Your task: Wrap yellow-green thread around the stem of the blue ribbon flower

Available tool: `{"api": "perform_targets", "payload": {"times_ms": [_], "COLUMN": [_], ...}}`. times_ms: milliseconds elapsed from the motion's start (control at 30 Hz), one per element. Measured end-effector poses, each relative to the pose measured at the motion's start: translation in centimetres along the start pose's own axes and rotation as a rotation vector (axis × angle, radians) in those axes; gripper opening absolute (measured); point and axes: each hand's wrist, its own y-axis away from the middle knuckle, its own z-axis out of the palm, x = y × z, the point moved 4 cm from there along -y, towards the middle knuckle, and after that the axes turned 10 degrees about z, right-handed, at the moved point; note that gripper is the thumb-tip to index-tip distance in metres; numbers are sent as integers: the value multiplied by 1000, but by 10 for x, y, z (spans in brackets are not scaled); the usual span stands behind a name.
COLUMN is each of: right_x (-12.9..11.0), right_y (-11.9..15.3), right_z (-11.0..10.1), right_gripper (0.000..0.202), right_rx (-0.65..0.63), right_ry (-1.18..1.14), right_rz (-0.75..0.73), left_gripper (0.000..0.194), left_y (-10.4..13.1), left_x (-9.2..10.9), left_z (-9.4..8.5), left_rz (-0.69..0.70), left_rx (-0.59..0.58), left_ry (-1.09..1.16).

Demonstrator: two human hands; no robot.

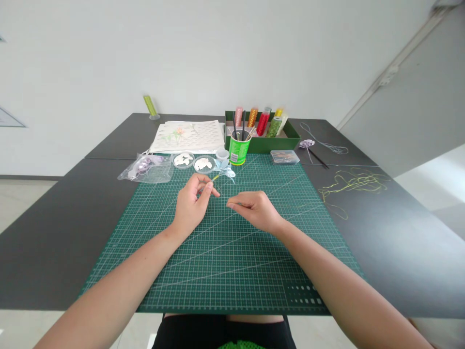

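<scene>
My left hand (194, 198) pinches the thin yellow-green stem of a pale blue artificial flower (225, 170) between thumb and fingers. The flower's petals point away from me, just beyond the fingertips. To its right, my right hand (256, 209) is closed in a pinch over the green cutting mat (218, 261). What sits between those fingertips is too fine to make out. A small gap separates the two hands.
Behind the hands stand dishes of white pieces (183, 160), a green can (239, 149) with brushes, and a green box (269, 144) of thread spools. A plastic bag (148, 168) lies left; a clear case (285, 157) and loose yellow-green thread (354, 183) lie right.
</scene>
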Motion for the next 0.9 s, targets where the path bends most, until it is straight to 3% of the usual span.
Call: {"api": "perform_targets", "payload": {"times_ms": [167, 400, 633, 800, 900], "right_x": [-9, -16, -21, -27, -27], "right_y": [3, 9, 12, 14, 15], "right_z": [-1, -7, -15, -26, -32], "right_gripper": [24, 23, 28, 27, 26], "right_rx": [36, 187, 278, 397, 439], "right_ry": [66, 149, 300, 404, 426], "right_rz": [-42, -126, -206, -301, -276], "left_gripper": [12, 15, 16, 15, 17], "left_y": [-3, -5, -5, -4, -2], "left_x": [-6, -6, -5, -5, -2], "left_z": [1, 7, 6, 11, 18], "left_rz": [-17, 12, -8, -55, -47], "left_rx": [-43, -142, -136, -267, -368], "left_ry": [-104, -163, -122, -122, -99]}}
